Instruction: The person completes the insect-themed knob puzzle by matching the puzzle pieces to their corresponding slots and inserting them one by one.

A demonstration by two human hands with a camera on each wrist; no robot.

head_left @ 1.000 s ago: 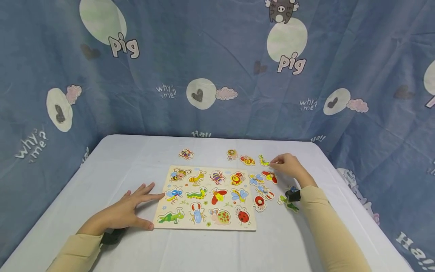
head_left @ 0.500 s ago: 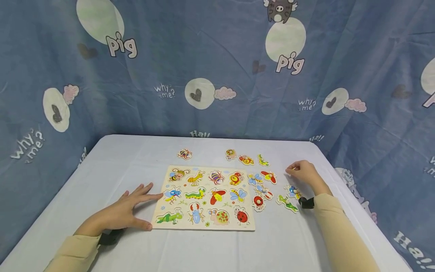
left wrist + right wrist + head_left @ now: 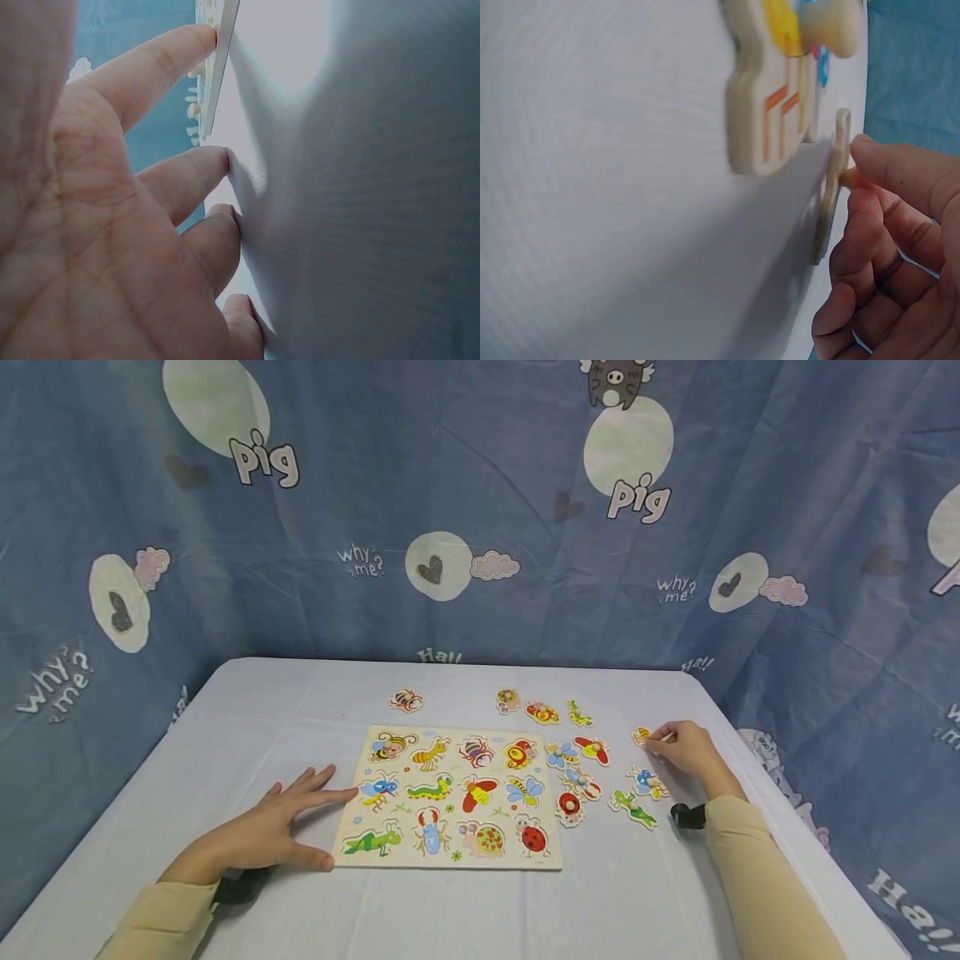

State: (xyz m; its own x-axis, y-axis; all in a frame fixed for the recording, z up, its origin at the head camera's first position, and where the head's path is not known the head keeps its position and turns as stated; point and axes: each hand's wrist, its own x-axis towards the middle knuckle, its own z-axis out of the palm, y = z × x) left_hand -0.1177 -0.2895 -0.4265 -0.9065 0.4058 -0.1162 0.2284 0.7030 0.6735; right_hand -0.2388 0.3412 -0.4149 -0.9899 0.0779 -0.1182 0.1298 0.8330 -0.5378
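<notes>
My left hand (image 3: 258, 831) lies with fingers spread at the left side of a wooden insect puzzle board (image 3: 461, 806). Its index fingertip touches the board's edge, and the thumb is at the near left corner; in the left wrist view the other fingertips rest on the cloth. Right of the board, my right hand (image 3: 692, 752) pinches the small knob of a yellow-orange puzzle piece (image 3: 641, 736) between thumb and index finger. In the right wrist view that piece (image 3: 829, 206) stays close to the cloth, its printed face mostly hidden. A blue mosquito piece (image 3: 647, 782) lies just nearer.
Several knobbed pieces crowd the board's right edge, among them a ladybug (image 3: 570, 807) and a red-winged bug (image 3: 592, 750). A grasshopper (image 3: 633, 808) lies further right. Behind the board are a spider (image 3: 406, 700), a snail (image 3: 507, 700) and a caterpillar (image 3: 579, 713). White cloth covers the table (image 3: 450, 914).
My right hand has moved right, away from beside the caterpillar, and the yellow-orange piece now shows at its fingertips. The mosquito piece has come into full view. My left hand stays at the board.
</notes>
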